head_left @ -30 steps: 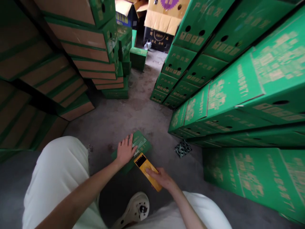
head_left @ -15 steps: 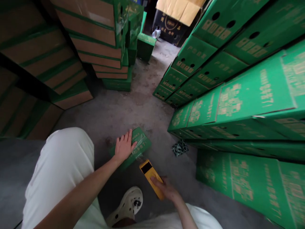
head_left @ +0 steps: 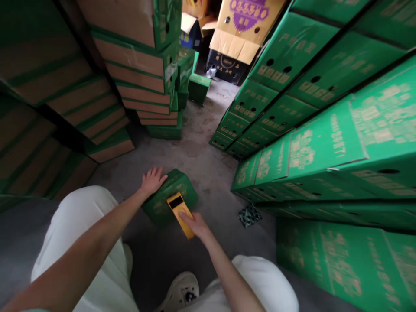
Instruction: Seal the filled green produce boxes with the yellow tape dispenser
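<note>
Green carton (head_left: 169,195), one, on floor (head_left: 201,164) at centre; print illegible. Left hand (head_left: 151,180) flat, open on its left edge. Right hand (head_left: 194,222) grips one yellow device (head_left: 180,209) over it.

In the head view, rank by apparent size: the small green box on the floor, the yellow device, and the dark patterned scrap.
1. Small green box, under the left hand.
2. Yellow device, held by the right hand.
3. Dark patterned scrap; close to the device, so unsure.
</note>
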Available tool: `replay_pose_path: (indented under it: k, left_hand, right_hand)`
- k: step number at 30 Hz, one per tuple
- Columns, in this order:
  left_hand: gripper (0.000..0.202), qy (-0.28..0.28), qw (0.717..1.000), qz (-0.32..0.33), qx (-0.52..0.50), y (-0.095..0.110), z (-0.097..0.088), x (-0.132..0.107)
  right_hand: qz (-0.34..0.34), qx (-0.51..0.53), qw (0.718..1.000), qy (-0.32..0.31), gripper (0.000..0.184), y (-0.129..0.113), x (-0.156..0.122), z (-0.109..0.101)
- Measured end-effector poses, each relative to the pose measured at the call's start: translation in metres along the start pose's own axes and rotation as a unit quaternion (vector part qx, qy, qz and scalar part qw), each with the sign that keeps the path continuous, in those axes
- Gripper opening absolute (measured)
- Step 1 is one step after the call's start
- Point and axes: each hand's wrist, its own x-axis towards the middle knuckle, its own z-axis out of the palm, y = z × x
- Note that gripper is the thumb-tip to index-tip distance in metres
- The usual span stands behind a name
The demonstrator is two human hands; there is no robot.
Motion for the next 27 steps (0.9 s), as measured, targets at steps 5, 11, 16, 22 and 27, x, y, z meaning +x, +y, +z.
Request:
replay_pose_path:
  k: [5,11,16,22,27]
  left_hand:
    - [0.063,-0.063,0.994,0.026,-0.091,-0.022,-0.024,0.029]
    - [0.064,-0.106,0.992,-0.043,-0.059,-0.015,0.009,0.022]
    - [0.072,-0.131,0.991,-0.038,-0.006,0.007,0.023,0.01]
    - [0.074,-0.156,0.987,-0.043,-0.01,0.011,0.018,0.01]
    - [0.074,-0.161,0.986,-0.038,-0.015,0.008,0.019,0.014]
  right_hand:
    - [-0.014,0.076,0.997,0.006,0.059,-0.081,0.065,0.021]
    - [-0.012,0.14,0.99,0.024,0.054,-0.039,0.031,0.016]
    - [0.059,0.136,0.986,0.07,0.055,0.02,-0.055,0.024]
    - [0.088,0.063,0.988,0.107,0.06,0.05,-0.096,0.043]
    - [0.105,0.05,0.987,0.115,0.058,0.052,-0.071,0.043]
